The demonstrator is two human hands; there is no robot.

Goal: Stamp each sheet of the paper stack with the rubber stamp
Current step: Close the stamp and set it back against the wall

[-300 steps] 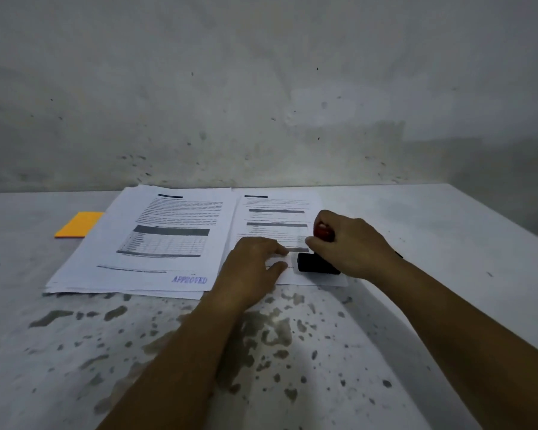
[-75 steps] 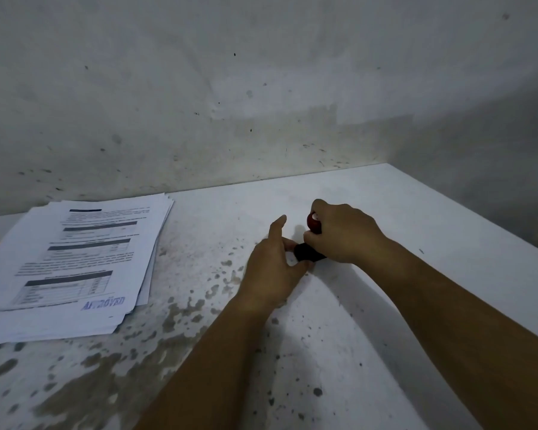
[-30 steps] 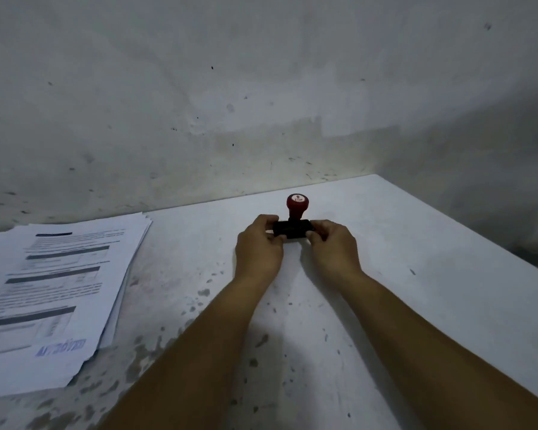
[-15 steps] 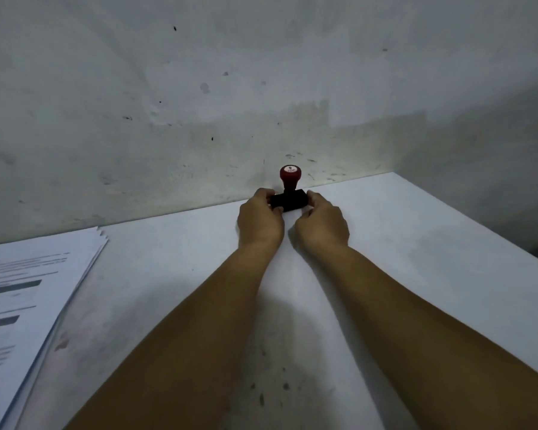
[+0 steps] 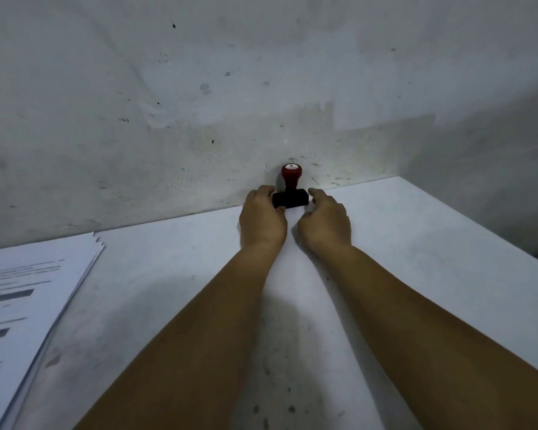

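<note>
From the head camera, the rubber stamp (image 5: 290, 190) stands upright at the far edge of the tabletop (image 5: 416, 243), close against the stained wall (image 5: 199, 103). It has a red knob handle on top and a black rectangular base below.

The left hand (image 5: 261, 220) reaches to the left end of the black base, its fingers curled around that end and touching it. The right hand (image 5: 325, 223) sits just beside the right end of the base; its fingers are loosely bent and its fingertips (image 5: 313, 191) lie at that end, though whether they actually touch the base cannot be told. Both forearms stretch from the near edge across the middle of the tabletop towards the stamp, almost parallel, with a narrow strip of bare surface between them.

The paper stack (image 5: 28, 299) lies at the left edge of the tabletop, well apart from the stamp and both hands. Its top sheet shows printed text lines and dark bars, and the sheet corners fan out slightly at the stack's far corner. Dark specks mark the tabletop near its front edge.
</note>
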